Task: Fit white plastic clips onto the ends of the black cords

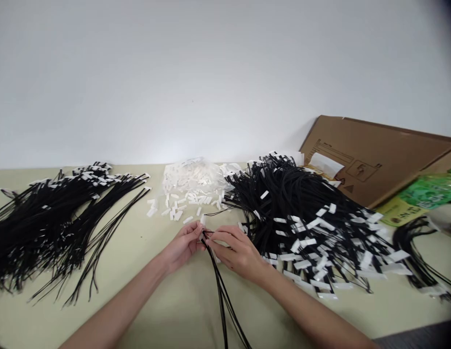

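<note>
Head view. Left hand (pixel 182 246): fingers pinched closed on the upper end of a thin bundle of black cords (pixel 221 291), with a small white clip (pixel 202 220) seen just above the fingertips. Right hand (pixel 235 250): fingers curled and closed on the same cord ends, touching the left hand's fingertips. The bundle is laid with its long axis running from the hands toward the viewer, its gripped end pointed away toward the wall, its free end fanned out at the lower picture edge.

Surface: a pale yellow-green table (pixel 167 300). A pile of black cords (pixel 47 228) is spread at the left; a larger heap of white-tagged cords (pixel 305 228) lies just right of the hands. Loose white clips (pixel 174 208) and a clear bag of clips (pixel 196 177) are placed beyond the hands. A cardboard box (pixel 374 160) and a green packet (pixel 429 191) are set at the far right. A plain white wall (pixel 211 72) is seen behind.
</note>
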{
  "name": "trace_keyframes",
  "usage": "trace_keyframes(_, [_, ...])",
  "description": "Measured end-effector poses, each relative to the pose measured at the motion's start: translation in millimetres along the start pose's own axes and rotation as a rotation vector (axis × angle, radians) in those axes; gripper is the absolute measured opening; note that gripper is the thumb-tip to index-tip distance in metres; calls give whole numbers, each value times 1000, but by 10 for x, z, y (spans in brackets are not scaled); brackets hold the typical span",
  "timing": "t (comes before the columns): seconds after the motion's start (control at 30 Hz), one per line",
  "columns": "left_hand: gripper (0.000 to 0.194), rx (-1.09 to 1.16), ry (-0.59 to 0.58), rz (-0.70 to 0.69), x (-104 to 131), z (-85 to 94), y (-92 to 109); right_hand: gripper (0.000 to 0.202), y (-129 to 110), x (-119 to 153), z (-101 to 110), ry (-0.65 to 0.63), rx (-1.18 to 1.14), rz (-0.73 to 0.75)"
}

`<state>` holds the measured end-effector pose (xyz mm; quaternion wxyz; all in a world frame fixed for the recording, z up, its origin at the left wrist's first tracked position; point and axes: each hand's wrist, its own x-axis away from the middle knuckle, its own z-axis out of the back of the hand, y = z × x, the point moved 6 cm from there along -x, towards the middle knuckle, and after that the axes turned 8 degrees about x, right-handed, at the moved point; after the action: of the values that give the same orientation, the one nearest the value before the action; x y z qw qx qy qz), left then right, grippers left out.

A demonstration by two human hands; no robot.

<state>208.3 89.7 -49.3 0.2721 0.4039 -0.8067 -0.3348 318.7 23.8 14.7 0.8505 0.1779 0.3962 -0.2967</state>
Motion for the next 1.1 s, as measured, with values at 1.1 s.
trace_keyframes(1.1, [19,46,-17,40,-6,32,-44,9,-94,-88,-42,97,245,51])
